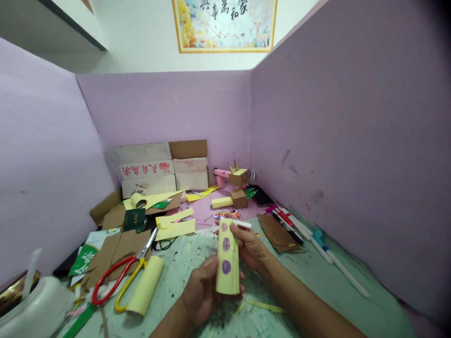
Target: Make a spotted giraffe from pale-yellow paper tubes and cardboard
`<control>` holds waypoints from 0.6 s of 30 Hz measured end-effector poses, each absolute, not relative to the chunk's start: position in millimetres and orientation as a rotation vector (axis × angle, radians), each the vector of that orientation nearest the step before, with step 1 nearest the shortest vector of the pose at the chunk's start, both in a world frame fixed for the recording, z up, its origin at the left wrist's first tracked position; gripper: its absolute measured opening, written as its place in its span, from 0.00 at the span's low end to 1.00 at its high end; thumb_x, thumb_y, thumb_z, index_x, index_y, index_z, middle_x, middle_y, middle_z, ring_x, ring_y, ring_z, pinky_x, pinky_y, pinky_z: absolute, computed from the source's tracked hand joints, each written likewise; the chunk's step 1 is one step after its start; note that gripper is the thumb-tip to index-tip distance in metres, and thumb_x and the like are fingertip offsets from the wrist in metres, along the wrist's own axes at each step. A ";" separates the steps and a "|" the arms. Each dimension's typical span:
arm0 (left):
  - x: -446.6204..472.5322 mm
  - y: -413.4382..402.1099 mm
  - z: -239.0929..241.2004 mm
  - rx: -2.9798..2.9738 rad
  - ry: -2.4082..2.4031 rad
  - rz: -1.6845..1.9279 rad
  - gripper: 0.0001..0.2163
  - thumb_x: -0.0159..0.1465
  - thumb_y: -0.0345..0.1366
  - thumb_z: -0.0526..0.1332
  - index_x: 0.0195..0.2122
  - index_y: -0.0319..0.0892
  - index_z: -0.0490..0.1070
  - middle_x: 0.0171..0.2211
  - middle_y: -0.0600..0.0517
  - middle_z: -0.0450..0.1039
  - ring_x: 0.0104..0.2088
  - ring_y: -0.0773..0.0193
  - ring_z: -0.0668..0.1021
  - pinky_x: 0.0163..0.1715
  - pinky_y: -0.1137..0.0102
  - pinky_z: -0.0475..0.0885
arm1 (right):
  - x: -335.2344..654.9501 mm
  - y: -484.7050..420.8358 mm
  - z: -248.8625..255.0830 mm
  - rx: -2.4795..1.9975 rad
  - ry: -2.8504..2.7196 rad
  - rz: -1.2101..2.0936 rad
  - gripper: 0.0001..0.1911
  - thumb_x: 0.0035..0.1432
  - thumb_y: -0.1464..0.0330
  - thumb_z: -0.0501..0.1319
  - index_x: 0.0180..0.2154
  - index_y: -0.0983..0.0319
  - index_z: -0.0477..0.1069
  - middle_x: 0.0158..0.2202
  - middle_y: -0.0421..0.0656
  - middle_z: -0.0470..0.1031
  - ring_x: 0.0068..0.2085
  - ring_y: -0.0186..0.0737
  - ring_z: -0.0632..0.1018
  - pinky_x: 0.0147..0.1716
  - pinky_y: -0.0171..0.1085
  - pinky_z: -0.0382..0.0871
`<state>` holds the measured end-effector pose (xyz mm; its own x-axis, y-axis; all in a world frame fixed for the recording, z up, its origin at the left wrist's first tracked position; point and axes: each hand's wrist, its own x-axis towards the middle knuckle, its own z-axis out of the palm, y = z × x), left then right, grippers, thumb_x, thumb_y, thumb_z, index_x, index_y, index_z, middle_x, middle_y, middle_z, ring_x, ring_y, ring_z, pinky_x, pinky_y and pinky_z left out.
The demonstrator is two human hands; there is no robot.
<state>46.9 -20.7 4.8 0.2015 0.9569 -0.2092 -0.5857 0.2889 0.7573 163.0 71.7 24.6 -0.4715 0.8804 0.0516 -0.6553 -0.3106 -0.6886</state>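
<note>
A pale yellow paper tube (225,281) with several purple oval spots stands roughly upright between my hands, just above the green tabletop. My left hand (202,288) is closed round its lower part, thumb on the left side. My right hand (252,246) grips its upper right side, the thumb near the top spot. A white pen-like stick (244,225) also lies across the right fingers; its far end is hidden behind the tube. Yellow paper scraps (266,306) lie on the table beside my right forearm.
Left of my hands lie scissors (141,258), a rolled yellow paper (146,286) and cardboard pieces (116,253). Several markers (292,225) and a brown board (280,232) lie to the right. Behind are a small cardboard box (239,198), a phone (260,195) and purple walls (169,108).
</note>
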 end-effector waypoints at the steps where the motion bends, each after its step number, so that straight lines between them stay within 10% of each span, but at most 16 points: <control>1: 46.5 -20.2 3.1 0.606 0.755 1.171 0.16 0.59 0.43 0.62 0.41 0.35 0.72 0.32 0.40 0.80 0.28 0.52 0.80 0.31 0.60 0.72 | 163.2 71.3 24.9 -0.410 -0.814 1.920 0.31 0.40 0.65 0.74 0.49 0.56 0.72 0.34 0.43 0.83 0.33 0.46 0.82 0.29 0.38 0.74; 18: 44.3 -12.4 -9.4 0.890 0.907 1.321 0.27 0.49 0.49 0.72 0.44 0.37 0.71 0.36 0.44 0.76 0.32 0.58 0.77 0.30 0.68 0.72 | 167.0 82.3 23.2 -0.549 -0.859 1.718 0.27 0.43 0.55 0.72 0.43 0.56 0.68 0.43 0.43 0.80 0.40 0.43 0.80 0.34 0.37 0.72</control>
